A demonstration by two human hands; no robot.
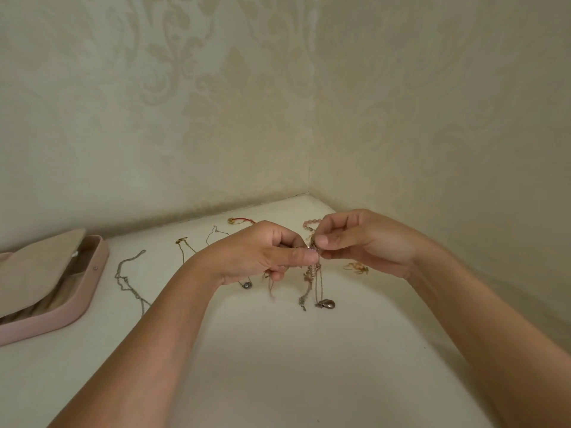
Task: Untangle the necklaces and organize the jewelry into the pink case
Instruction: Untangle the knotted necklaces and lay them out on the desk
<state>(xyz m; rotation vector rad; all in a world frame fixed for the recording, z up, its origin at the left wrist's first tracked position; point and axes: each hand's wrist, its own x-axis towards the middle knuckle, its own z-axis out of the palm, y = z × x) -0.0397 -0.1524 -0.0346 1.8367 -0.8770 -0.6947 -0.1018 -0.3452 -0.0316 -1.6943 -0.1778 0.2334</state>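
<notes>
**Untangling step, head view.** The left hand [262, 251] and the right hand [355, 239] met above the matte white surface [278, 366]. Each was closed in a thumb-and-fingertip pinch on the knot of fine gold- and silver-toned chains [312, 268]. Loose ends hung toward six o'clock, one carrying a dark, rounded metal pendant [326, 303] low over the surface; whether it touched could not be told. The knot therefore sat in the air between the two hands. It was well apart from the open pink round-cornered case [100, 257], which lay at nine o'clock of the hands with a beige padded flap [40, 264] propped over its interior.

**Technique.** Links this thin would probably kink under a hard pull. The step was likely best done by three means:
- teasing the knot's core loose with small, opposed fingertip movements;
- letting the pendant's weight straighten any freed strand;
- feeding a clasp end back through the loops rather than tugging.

**Materials.** Separate pieces lay on the surface in an arc from nine to one o'clock of the hands:
- a twisted grey-silver rope chain [129, 279];
- a thin gold chain with a clasp [183, 248];
- a hair-fine silver chain [216, 233];
- a red cord bracelet with gold fittings [242, 220];
- a pale pink beaded strand [310, 224], partly hidden behind the right hand.

A small round blue-grey pendant [246, 285] showed at six o'clock of the left hand. A small orange-gold coil [357, 267] lay at five o'clock of the right hand. Cream damask wallpaper [216, 103] covered both walls.
</notes>
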